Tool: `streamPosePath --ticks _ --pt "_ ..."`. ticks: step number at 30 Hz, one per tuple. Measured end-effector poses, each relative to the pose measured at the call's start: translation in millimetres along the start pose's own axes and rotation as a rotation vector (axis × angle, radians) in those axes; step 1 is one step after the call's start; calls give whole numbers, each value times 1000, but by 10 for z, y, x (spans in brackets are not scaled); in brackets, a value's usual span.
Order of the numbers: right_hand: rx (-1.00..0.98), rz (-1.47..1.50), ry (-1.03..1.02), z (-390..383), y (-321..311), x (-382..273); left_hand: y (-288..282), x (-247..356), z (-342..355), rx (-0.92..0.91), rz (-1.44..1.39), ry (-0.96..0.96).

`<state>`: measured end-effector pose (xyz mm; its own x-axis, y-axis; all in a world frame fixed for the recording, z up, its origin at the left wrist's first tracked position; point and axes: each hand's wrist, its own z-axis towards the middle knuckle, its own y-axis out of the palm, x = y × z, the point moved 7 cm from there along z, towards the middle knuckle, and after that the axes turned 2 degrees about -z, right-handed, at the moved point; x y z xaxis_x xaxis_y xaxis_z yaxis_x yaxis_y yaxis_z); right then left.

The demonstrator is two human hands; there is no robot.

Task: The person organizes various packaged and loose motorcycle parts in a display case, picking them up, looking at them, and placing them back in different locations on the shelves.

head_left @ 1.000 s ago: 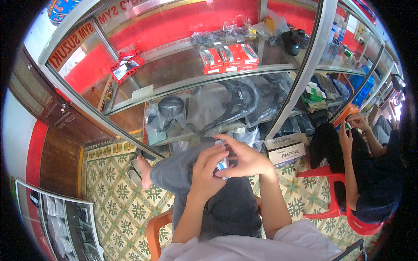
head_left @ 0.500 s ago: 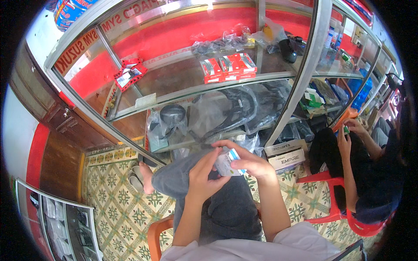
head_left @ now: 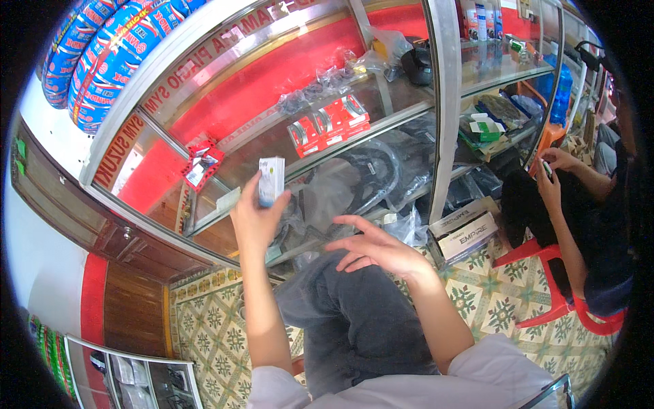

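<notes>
A small white-and-blue box (head_left: 271, 178) is upright in the grip of my left hand (head_left: 252, 221), raised before the glass cabinet's lower left half. My right hand (head_left: 364, 252) is empty, fingers spread and palm turned partly up, just over my grey-trousered knee (head_left: 320, 293). Behind the hands, the glass display cabinet (head_left: 436, 177) holds red boxes (head_left: 330, 129) on its upper shelf and bagged black parts (head_left: 381, 180) below.
At right, another person (head_left: 606, 204) on a red plastic chair (head_left: 541, 262) handles something small. A cardboard box (head_left: 463, 228) lies beside the cabinet. Blue-wrapped tyres (head_left: 112, 65) are at top left, a wooden door (head_left: 78, 198) at left, a low display case (head_left: 129, 382) at lower left.
My left hand has lifted the box up and leftward, away from my right hand, which has let go and opened. The view has shifted, showing more of the tyres at top left.
</notes>
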<state>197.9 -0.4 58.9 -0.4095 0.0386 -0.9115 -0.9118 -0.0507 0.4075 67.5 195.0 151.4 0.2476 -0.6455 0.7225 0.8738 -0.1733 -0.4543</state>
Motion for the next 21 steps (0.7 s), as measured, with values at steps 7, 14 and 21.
streamPosePath --ticks 7,14,21 --pt "-48 -56 7 1 53 43 155 -136 776 -58 747 72" --pt "-64 -157 -25 -44 -1 -10 385 -69 890 -166 815 142" --pt "-34 -200 -97 -65 -80 -55 492 -150 1119 -427 526 151"
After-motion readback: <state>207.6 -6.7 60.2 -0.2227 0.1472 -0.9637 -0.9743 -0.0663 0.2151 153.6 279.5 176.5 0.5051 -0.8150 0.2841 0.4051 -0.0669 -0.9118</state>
